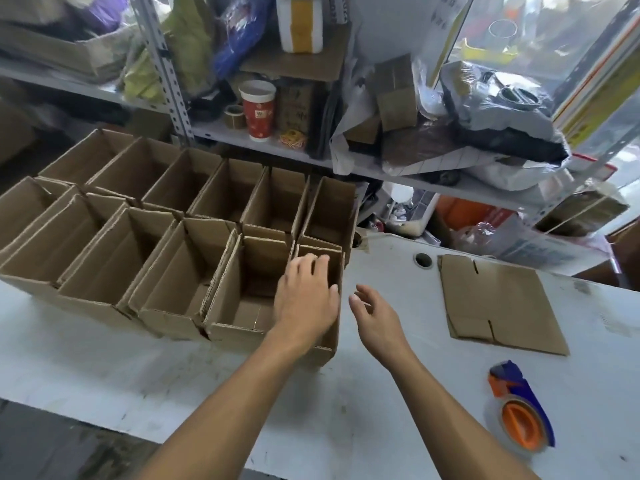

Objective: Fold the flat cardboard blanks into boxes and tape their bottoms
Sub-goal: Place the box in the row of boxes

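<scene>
Resting left hand [306, 296], fingers straight and a little spread, on the last box [263, 296]; hanging right hand [375, 315] loose beside it. Pushing too hard: maybe bumping neat rows crooked.

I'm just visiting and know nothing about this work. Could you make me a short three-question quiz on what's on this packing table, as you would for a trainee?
1. True or false: the orange and blue handheld tape dispenser is gripped in the right hand.
2. Multiple choice: where does the flat brown cardboard blank lie? A) inside an open box B) on the white table, right of the hands C) on the grey metal shelf
3. Fill in: the left hand rests on the nearest open brown cardboard box at the ____ end of the front row.

Key: 1 false, it lies on the table and that hand is empty; 2 B; 3 right.
</scene>
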